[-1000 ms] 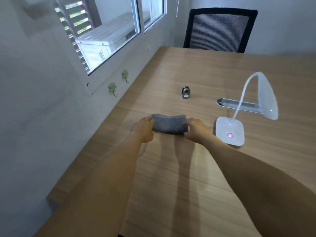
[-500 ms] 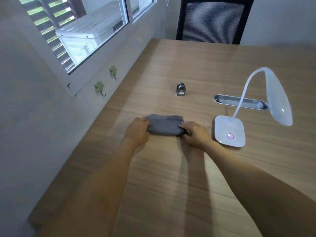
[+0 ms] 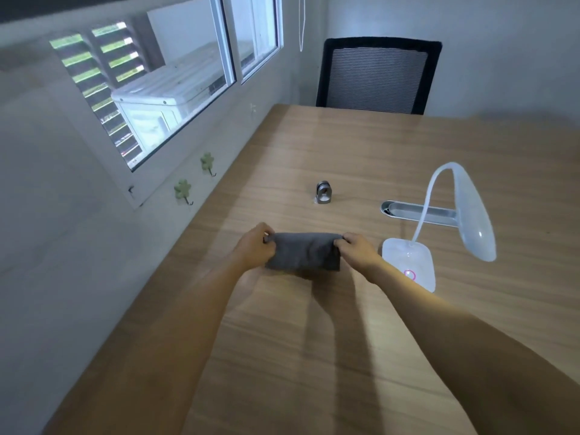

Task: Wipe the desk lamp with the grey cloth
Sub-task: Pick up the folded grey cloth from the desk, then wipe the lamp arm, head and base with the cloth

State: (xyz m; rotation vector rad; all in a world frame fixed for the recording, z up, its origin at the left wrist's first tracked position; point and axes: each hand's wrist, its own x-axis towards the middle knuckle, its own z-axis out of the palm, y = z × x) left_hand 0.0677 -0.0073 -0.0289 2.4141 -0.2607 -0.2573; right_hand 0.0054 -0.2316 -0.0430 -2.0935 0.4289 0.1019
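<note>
The grey cloth (image 3: 303, 252) hangs folded between my two hands, lifted just above the wooden table (image 3: 345, 152). My left hand (image 3: 255, 246) pinches its left top corner and my right hand (image 3: 357, 251) pinches its right top corner. The white desk lamp (image 3: 470, 211) stands to the right of my right hand, with a square base (image 3: 411, 262) carrying a pink ring button, a thin curved neck and a long head that droops to the right. My right wrist is close to the base's left edge.
A small metal clamp-like piece (image 3: 323, 193) stands on the table beyond the cloth. A metal cable slot (image 3: 408, 210) is set into the tabletop behind the lamp. A black mesh chair (image 3: 376, 76) is at the far end. The wall with two green hooks (image 3: 182, 189) and the window runs along the left.
The cloth lay flat on the table under both hands; now both hands have pinched its top corners and raised it so it hangs between them.
</note>
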